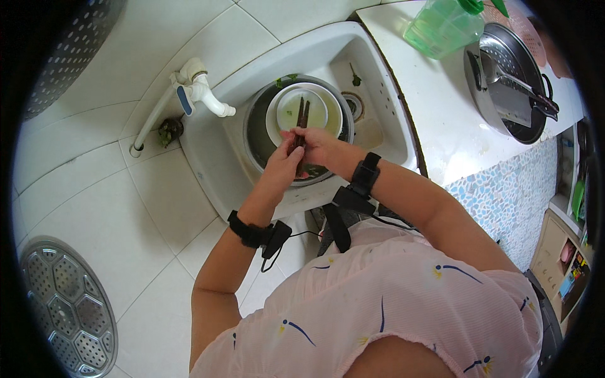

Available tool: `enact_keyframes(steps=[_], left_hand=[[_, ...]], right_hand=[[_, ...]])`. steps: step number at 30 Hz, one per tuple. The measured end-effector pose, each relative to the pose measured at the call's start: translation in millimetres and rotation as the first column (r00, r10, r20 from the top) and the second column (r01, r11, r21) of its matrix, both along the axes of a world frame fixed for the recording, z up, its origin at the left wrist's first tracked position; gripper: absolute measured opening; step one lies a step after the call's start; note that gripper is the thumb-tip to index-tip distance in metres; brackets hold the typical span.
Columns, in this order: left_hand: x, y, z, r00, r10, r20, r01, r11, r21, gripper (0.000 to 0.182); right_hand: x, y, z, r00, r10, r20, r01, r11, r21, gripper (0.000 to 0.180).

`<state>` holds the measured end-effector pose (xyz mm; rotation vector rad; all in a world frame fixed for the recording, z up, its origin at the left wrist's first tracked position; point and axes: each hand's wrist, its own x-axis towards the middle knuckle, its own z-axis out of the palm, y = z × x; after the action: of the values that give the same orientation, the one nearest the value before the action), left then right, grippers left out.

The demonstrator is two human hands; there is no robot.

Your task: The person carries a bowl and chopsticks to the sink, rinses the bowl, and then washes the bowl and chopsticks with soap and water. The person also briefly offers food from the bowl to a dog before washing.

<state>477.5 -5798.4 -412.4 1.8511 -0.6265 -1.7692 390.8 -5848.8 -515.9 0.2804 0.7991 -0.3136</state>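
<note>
Both my hands are together over a white bowl [335, 111] that holds cloudy liquid. Between them is a bundle of dark brown chopsticks [302, 113], whose far ends point away from me across the bowl. My left hand [282, 163] grips the near part of the bundle with the thumb on top. My right hand [320, 145] closes around it from the other side, so its exact count is hidden. The bowl sits inside a round grey metal basin [350, 126] of dark water. Bits of green leaf [286, 80] lie at the basin's far edge.
A white sink [220, 189] surrounds the basin, with a drain [354, 105] and a leaf scrap [355, 79] at right. The white tap [210, 98] projects from the left. On the counter stand a green bottle [437, 30] and a metal pot [477, 101] holding a ladle and a cleaver.
</note>
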Motion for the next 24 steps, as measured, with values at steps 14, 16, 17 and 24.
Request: enact_keyframes(steps=[14, 16, 17, 24], left_hand=[[56, 38, -24, 0.919, -0.147, 0.365, 0.167, 0.986, -0.024, 0.038], [58, 35, -34, 0.772, -0.456, 0.443, 0.532, 0.845, -0.057, 0.041], [55, 37, -40, 0.66, -0.594, 0.46, 0.686, 0.726, -0.048, 0.043], [58, 32, -64, 0.569, -0.542, 0.618, 0.711, 0.702, -0.038, 0.05]], right_hand=[[-15, -43, -40, 0.866, -0.022, -0.499, -0.236, 0.863, -0.448, 0.03], [-32, -43, -38, 0.755, 0.004, -0.655, -0.513, 0.625, -0.588, 0.036], [-38, -41, -39, 0.589, -0.11, -0.801, -0.683, 0.463, -0.565, 0.038], [-36, -26, -90, 0.094, -0.406, -0.909, -0.994, -0.091, -0.062, 0.04]])
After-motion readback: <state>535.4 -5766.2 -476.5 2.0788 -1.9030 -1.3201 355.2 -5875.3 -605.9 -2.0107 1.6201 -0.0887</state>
